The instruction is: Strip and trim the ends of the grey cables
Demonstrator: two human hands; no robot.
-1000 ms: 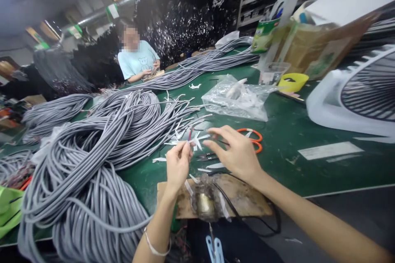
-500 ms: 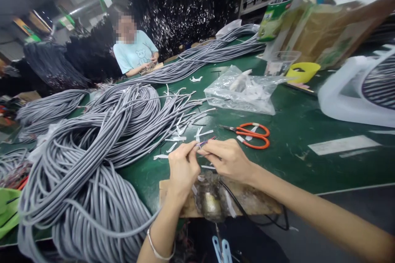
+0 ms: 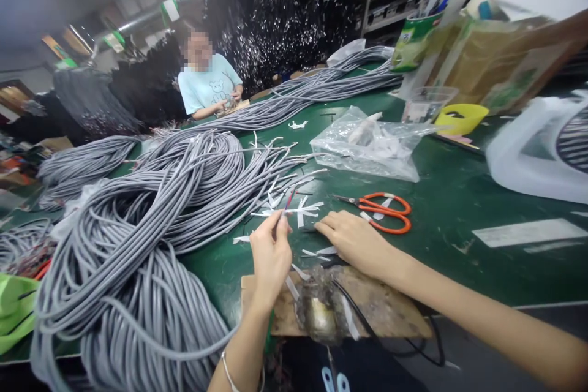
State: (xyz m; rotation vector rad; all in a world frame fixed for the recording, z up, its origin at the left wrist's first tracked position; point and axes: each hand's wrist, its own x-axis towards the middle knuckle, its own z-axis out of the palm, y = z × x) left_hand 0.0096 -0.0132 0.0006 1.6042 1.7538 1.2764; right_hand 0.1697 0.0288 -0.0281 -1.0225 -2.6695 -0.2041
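Note:
My left hand (image 3: 271,254) pinches thin red and purple wires (image 3: 288,199) between thumb and forefinger, their ends pointing up and away from me. My right hand (image 3: 356,239) is lowered to the table, knuckles up, fingers curled over a dark slim-tipped tool (image 3: 309,229); most of that tool is hidden. White tape strips (image 3: 303,213) lie scattered just beyond my hands. Orange-handled scissors (image 3: 386,211) lie beyond my right hand. Under my wrists is a worn wooden board (image 3: 390,303) carrying a grimy metal block (image 3: 319,312).
Big coils of grey cable (image 3: 151,282) fill the table's left side. A clear plastic bag (image 3: 367,141), a yellow tape ring (image 3: 462,117) and a white fan (image 3: 528,147) are on the right. Across the table sits another person (image 3: 211,86) in a light blue shirt.
My two hands met at the wires half a second ago and are now apart. The left keeps the wires; the right has moved right and down to the dark tool on the table.

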